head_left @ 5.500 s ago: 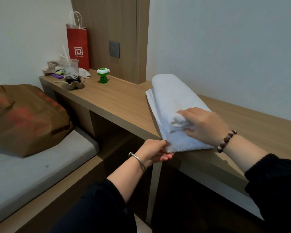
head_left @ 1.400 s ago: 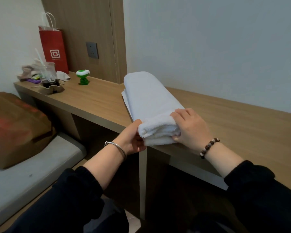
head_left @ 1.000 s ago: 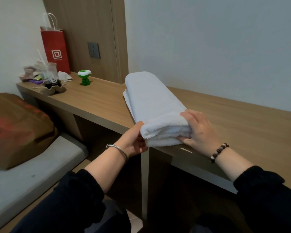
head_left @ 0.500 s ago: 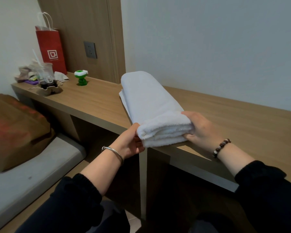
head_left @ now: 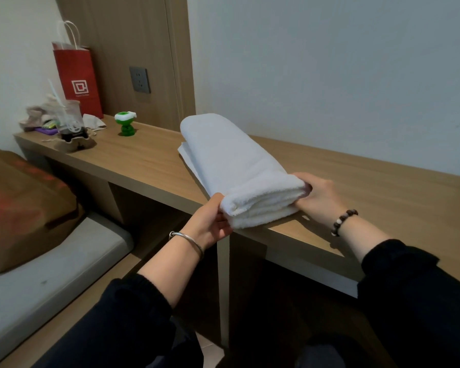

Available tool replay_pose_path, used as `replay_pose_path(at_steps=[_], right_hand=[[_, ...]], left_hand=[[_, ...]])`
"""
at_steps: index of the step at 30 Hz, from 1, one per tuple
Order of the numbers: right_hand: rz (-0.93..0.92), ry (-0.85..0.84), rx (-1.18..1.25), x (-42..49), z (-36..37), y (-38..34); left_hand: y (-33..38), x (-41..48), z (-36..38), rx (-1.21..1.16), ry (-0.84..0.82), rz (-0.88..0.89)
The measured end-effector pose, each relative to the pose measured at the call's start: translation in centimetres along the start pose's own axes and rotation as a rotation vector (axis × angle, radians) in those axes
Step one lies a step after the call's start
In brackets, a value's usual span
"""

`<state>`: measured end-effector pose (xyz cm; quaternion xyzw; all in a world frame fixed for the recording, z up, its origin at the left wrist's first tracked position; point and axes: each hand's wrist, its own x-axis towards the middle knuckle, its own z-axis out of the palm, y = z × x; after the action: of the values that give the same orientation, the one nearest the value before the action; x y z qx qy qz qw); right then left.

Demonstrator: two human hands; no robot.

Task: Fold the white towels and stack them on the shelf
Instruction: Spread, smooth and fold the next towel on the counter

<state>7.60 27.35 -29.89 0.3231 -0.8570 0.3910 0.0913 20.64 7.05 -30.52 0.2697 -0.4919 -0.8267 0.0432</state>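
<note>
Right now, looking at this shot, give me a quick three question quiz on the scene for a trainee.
1. True or false: the folded white towel lies on the wooden shelf, its near end at the front edge.
2. Which hand wears the beaded bracelet?
A. left hand
B. right hand
3. Fill in: the small object between the red paper bag and the towel is a ___ figurine.

Key:
1. True.
2. B; the left wrist carries a silver bangle.
3. Green.
</note>
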Motion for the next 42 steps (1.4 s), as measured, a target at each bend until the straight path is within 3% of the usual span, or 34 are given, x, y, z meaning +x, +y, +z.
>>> replay_pose_path(at_steps=[6,8,10,13,15,18,21,26,29,31,35,38,42], right_hand=[[0.023,-0.138,-0.159,0.3,-0.6,0.0],[0.107,-0.216,-0.04,0.6,-1.2,-0.6],[0.182,-0.14,0.138,0.8,-1.7,-1.7],[0.126,-0.008,0.287,1.2,-1.7,-4.2],[0.048,-0.088,0.073,1.5,-1.4,-5.5],[-0.021,-0.391,-0.525,1.6,-1.3,-4.9],[0.026,-0.447,-0.635,2.7,-2.5,-3.2],[0.155,-0.265,-1.044,5.0,-3.2,0.0],[0.331,-0.178,-1.124,5.5,-2.8,1.2],[0.386,-0.132,-1.092,6.2,-2.3,1.1],[0.192,-0.077,-0.823,7.0,1.4,-1.5],[-0.026,-0.079,-0.71,6.3,4.8,-2.9],[-0.066,-0.094,-0.756,7.0,5.0,-1.1]], left_hand=[[-1.4,0.2,0.4,-0.021,0.002,0.007],[-1.8,0.2,1.0,-0.034,-0.012,0.002],[-2.2,0.1,2.1,0.015,-0.033,-0.01],[-2.4,-0.3,4.1,0.154,-0.068,-0.053],[-2.2,-0.5,4.8,0.226,-0.124,-0.104],[-1.1,-1.0,4.0,0.304,-0.189,-0.138],[0.3,-1.0,2.4,0.444,-0.049,0.06],[3.6,-0.2,-1.9,0.901,0.367,0.765],[5.6,0.5,-4.5,1.149,0.525,1.106],[7.0,1.4,-5.7,1.328,0.552,1.125],[8.7,2.9,-7.1,1.386,0.219,0.769],[8.1,3.0,-7.4,1.46,0.252,0.826],[7.6,1.6,-7.1,1.441,0.234,0.889]])
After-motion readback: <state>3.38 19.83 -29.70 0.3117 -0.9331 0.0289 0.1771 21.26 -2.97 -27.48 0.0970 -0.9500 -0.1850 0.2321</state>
